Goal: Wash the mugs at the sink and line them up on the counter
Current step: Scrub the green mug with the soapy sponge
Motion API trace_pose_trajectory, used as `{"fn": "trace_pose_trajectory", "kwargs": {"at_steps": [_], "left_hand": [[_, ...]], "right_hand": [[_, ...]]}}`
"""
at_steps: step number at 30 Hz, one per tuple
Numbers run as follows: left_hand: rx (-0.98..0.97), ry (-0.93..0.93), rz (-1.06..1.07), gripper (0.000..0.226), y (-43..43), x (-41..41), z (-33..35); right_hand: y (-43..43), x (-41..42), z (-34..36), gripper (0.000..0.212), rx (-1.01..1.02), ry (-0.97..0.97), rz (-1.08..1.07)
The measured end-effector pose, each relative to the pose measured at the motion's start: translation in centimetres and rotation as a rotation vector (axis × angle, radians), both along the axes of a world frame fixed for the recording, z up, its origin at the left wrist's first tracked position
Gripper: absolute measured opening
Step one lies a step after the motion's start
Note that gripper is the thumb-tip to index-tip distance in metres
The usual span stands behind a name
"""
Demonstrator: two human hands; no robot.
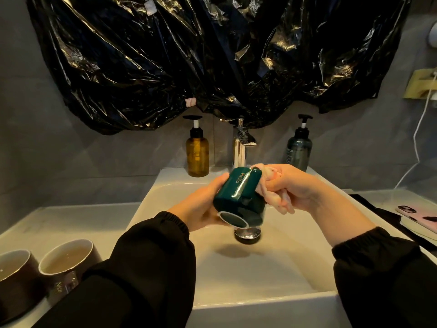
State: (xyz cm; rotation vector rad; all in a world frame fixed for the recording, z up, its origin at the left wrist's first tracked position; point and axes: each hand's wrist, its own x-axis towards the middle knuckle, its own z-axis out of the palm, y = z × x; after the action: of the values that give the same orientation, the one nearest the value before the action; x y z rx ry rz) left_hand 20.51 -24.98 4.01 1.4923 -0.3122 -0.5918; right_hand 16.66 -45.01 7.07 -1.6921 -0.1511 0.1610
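Above the sink, over its drain plug, the green mug lies tilted on its side, handle uppermost. The left hand holds it, fingers curled round its side. The right hand grips a pale pink cloth, bunched against the mug's far end. On the counter left of the sink stand two brown mugs, side by side. Behind the sink rise a chrome tap, an amber pump bottle and a dark pump bottle. Black plastic sheeting covers the wall above the sink; a phone lies to its right.
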Motion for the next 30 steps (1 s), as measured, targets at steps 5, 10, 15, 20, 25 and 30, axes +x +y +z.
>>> {"fn": "trace_pose_trajectory", "kwargs": {"at_steps": [5,10,15,20,25,30], "left_hand": [[0.359,-0.965,0.398,0.021,0.1,0.0,-0.2],[0.391,-0.864,0.237,0.015,-1.2,-1.7,0.0],[0.332,-0.436,0.124,0.030,-2.5,-2.4,0.3],[0.165,-0.248,0.312,0.038,-2.4,-1.9,0.8],[-0.313,0.205,0.475,0.027,-1.2,-1.5,1.3],[-0.394,0.239,0.539,0.021,-0.8,-0.9,1.3]], "right_hand": [[0.1,0.7,-0.5,0.014,-0.231,0.148,-0.283],[0.6,0.7,-0.5,0.019,-0.373,0.126,-0.394],[2.2,0.2,-0.3,0.018,-0.545,0.030,-0.362],[2.9,-0.2,0.0,0.021,-0.342,-0.161,-0.406],[2.2,-0.1,0.0,0.016,-0.524,-0.441,-0.620],[5.2,-1.2,-1.7,0.030,-0.592,-0.626,-0.211]]}}
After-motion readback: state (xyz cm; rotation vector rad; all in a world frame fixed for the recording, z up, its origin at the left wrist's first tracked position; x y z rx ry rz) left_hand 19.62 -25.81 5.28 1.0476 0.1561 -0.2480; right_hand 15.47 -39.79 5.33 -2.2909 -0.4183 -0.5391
